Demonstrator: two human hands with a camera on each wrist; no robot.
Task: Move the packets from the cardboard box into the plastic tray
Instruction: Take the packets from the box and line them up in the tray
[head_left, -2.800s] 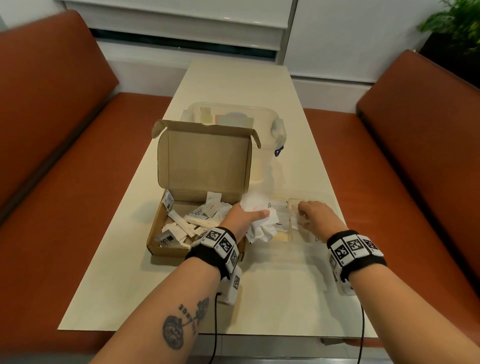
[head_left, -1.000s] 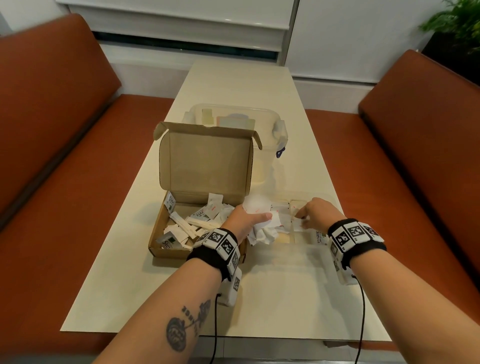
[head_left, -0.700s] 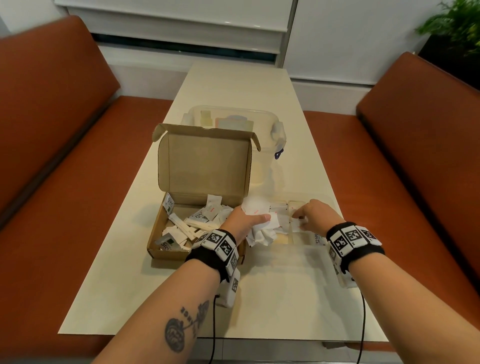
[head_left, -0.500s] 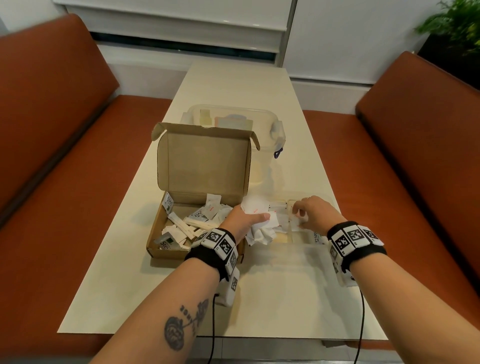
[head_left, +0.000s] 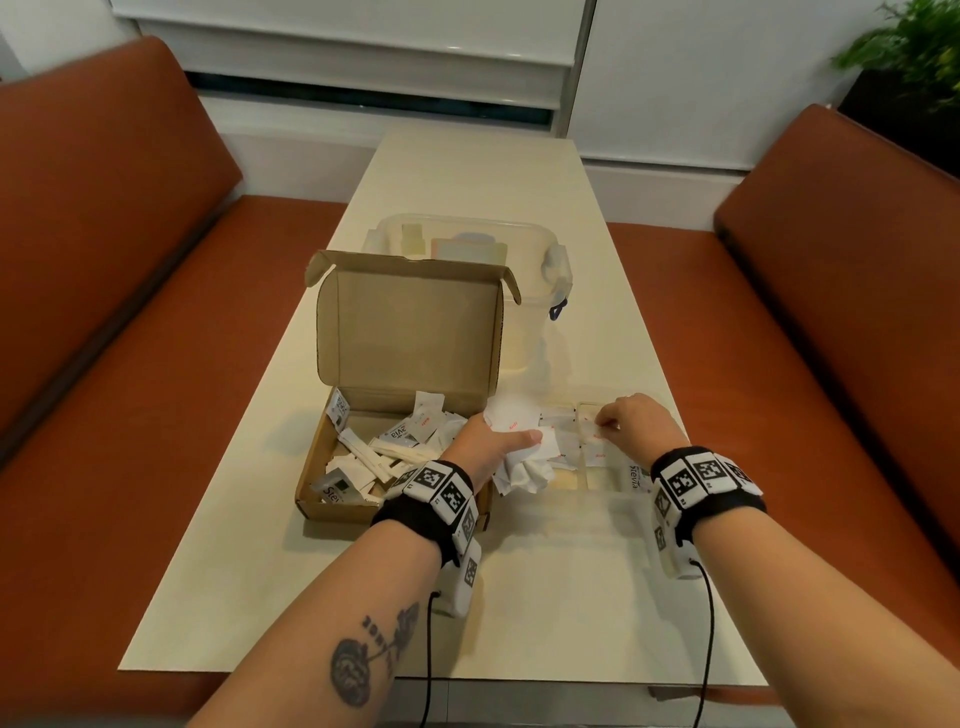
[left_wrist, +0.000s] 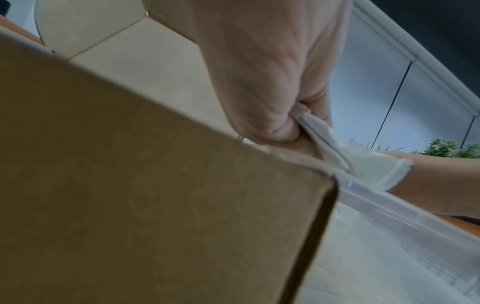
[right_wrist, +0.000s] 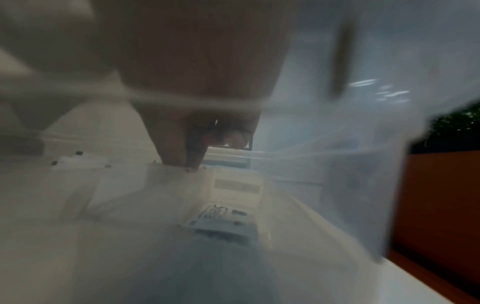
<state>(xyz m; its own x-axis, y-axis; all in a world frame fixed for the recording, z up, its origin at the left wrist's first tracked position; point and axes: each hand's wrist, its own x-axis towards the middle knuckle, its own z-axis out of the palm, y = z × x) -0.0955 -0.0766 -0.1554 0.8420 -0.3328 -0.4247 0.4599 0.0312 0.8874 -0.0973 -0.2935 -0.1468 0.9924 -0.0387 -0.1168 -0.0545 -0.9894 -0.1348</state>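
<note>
Left hand (head_left: 491, 441) grips a packet bunch (head_left: 522, 452) between box (head_left: 410, 384) and tray (head_left: 613, 499). Right hand (head_left: 631, 431), nearer, pinches one packet (head_left: 592, 441) over the tray's far cells, just right of the bunch.

- The left hand (head_left: 491, 446) clutches a bunch of packets (head_left: 524, 447), thumb stretched across them.
- The right hand (head_left: 636, 428) reaches forward, palm down, its fingertips (head_left: 602, 422) curled and pinching a packet (head_left: 592, 434).

Head cam looks down/fwd over table (head_left: 519, 597); wrist cams sit close, low, both catching plastic tray (left_wrist: 405, 218).
</note>
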